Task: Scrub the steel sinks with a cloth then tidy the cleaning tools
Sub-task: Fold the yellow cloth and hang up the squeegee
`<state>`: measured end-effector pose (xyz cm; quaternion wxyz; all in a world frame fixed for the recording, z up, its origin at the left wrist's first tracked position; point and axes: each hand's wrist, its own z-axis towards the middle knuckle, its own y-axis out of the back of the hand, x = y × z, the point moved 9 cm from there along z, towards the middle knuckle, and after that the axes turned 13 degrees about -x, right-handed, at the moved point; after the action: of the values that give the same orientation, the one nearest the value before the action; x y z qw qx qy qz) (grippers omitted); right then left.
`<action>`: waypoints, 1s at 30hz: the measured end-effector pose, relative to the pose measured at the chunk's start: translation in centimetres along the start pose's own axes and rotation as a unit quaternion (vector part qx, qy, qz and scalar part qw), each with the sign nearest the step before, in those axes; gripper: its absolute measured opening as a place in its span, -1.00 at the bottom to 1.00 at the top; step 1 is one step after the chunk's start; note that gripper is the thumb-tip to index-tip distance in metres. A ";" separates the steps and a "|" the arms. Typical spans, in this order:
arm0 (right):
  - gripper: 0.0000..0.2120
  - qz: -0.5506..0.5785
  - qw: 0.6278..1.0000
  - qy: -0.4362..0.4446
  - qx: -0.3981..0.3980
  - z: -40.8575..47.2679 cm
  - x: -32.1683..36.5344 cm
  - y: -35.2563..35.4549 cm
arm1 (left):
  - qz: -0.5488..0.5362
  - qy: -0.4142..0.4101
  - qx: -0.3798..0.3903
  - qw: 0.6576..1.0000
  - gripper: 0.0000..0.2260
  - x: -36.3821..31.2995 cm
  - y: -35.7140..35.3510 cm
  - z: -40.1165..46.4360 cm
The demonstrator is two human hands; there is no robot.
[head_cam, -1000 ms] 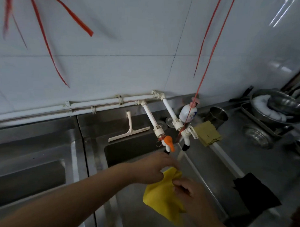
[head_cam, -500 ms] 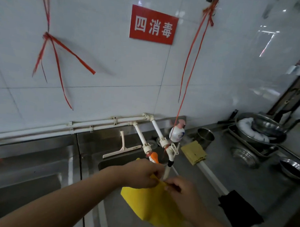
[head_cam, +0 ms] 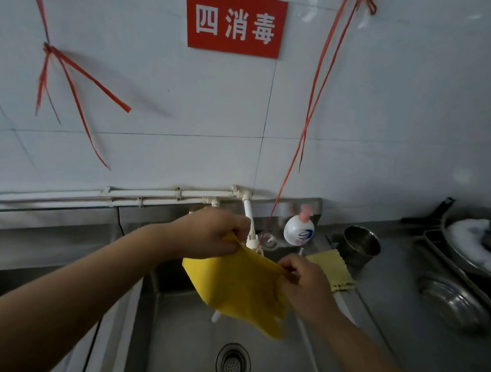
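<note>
The steel sink [head_cam: 183, 336] is empty, its round drain [head_cam: 233, 363] bare. A steel cup [head_cam: 361, 245] stands on the worktop [head_cam: 402, 297] to the right, its contents not visible, near a soap bottle [head_cam: 298, 232] and a folded yellow rag [head_cam: 333, 268]. Above the basin, the left hand [head_cam: 212, 233] and right hand [head_cam: 305, 285] each pinch a top corner of the yellow cloth [head_cam: 235, 288], spread before the white tap [head_cam: 251, 227]. Since half a second ago the cloth is raised and stretched wider.

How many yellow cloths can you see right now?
2. One bright yellow cloth is stretched between the left hand and right hand over the sink. A paler yellow cloth lies on the counter beside it. Others may be hidden.
</note>
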<state>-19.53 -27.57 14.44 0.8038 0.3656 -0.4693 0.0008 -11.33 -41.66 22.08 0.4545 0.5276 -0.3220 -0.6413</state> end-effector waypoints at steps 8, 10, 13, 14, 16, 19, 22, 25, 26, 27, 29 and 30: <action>-0.91 -0.034 0.996 0.078 -0.021 9.8 -0.5 4.7 | -0.016 0.137 -0.102 0.985 -0.88 4.0 1.4 6.5; -0.89 -0.071 0.993 0.089 -0.030 12.0 -1.2 4.2 | 0.025 0.158 -0.124 0.979 -0.88 5.9 0.7 7.7; -0.89 -0.093 0.990 0.100 -0.043 14.0 -2.5 2.8 | 0.082 0.188 -0.152 0.967 -0.84 8.6 -1.0 9.1; -0.89 -0.101 0.987 0.112 -0.053 14.4 -3.0 2.3 | 0.092 0.197 -0.154 0.964 -0.82 9.4 -1.8 9.5; -0.91 -0.118 0.983 0.119 -0.070 15.0 -4.2 1.6 | 0.106 0.204 -0.158 0.960 -0.80 10.5 -3.1 10.2; -0.90 -0.131 0.985 0.082 -0.074 15.7 -6.6 0.6 | 0.135 0.159 -0.186 0.960 -0.83 10.6 -4.1 11.4; -0.87 -0.153 0.984 0.044 -0.074 16.0 -8.4 -0.4 | 0.157 0.142 -0.209 0.955 -0.86 10.4 -4.8 12.2; -0.88 -0.148 0.983 0.040 -0.103 15.7 -8.7 -1.0 | 0.130 0.173 -0.213 0.953 -0.88 10.7 -5.8 12.8; -0.88 -0.144 0.982 0.043 -0.114 15.6 -8.8 -1.2 | 0.120 0.182 -0.215 0.952 -0.88 10.7 -6.1 12.9; -0.88 -0.136 0.982 0.041 -0.121 15.6 -9.0 -1.4 | 0.105 0.190 -0.217 0.952 -0.88 10.8 -6.5 13.1; -0.87 -0.097 0.987 0.022 -0.124 15.6 -9.7 -1.8 | 0.056 0.207 -0.227 0.950 -0.87 10.8 -7.2 13.2; -0.87 -0.070 0.991 0.004 -0.115 15.6 -10.1 -2.2 | 0.031 0.213 -0.230 0.949 -0.86 10.8 -7.6 13.2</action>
<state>-36.16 -34.93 10.08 0.8404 0.3029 -0.4361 -0.1080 -26.32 -49.62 14.25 0.6409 0.5229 -0.0774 -0.5566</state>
